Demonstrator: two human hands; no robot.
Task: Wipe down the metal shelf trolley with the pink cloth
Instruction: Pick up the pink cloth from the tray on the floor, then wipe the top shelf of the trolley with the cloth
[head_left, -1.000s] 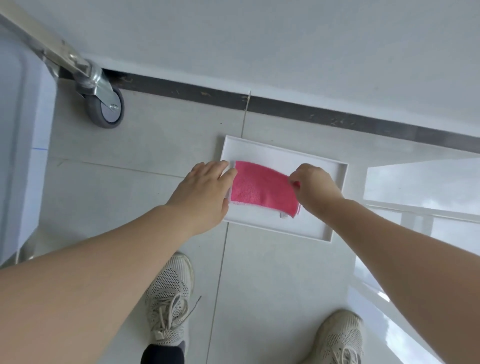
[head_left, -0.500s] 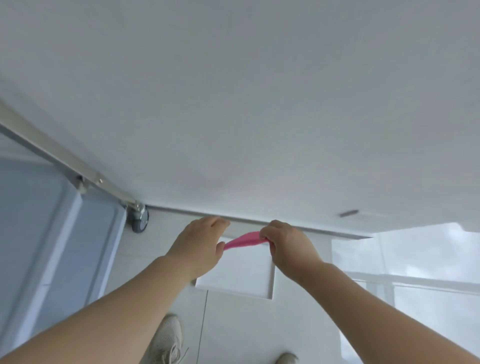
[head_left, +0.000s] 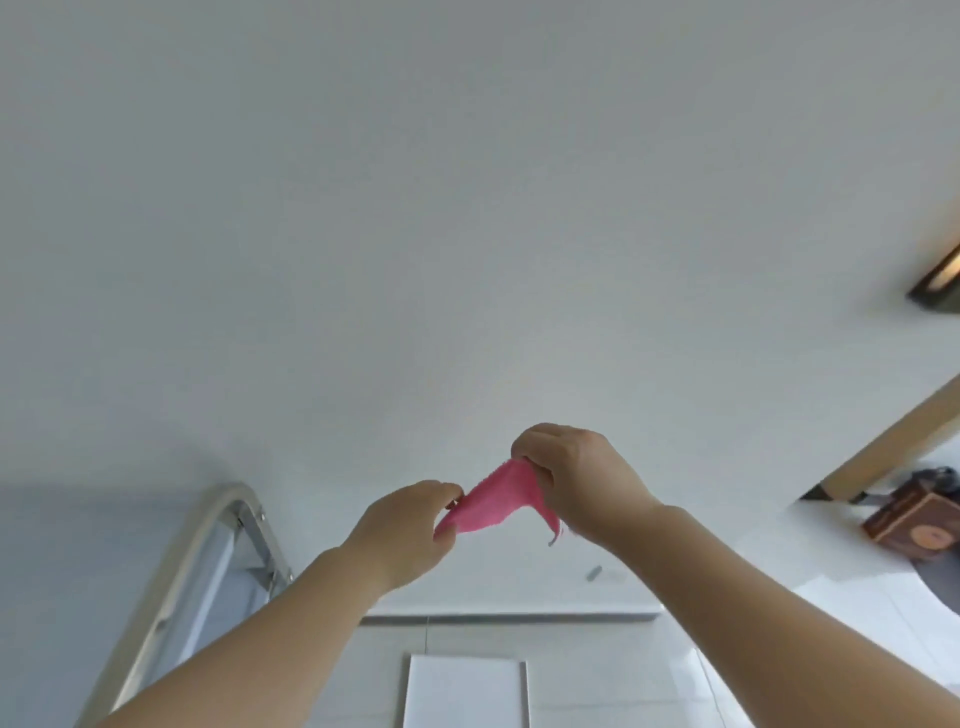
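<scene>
The pink cloth (head_left: 493, 501) hangs stretched in the air between both hands, in front of a white wall. My left hand (head_left: 410, 525) pinches its lower left end. My right hand (head_left: 576, 478) grips its upper right end, a little higher. A loose corner of the cloth droops below my right hand. The metal shelf trolley (head_left: 208, 551) shows at the lower left as a curved steel handle and frame, apart from both hands.
A white tray (head_left: 465, 691) lies on the tiled floor below the hands. A dark skirting strip (head_left: 509, 618) runs along the wall base. At the right stand a wooden table leg (head_left: 893, 441) and a brown box (head_left: 914, 519).
Both hands have lifted the cloth off the white tray and raised it to chest height. The view has tilted up from the floor to the wall.
</scene>
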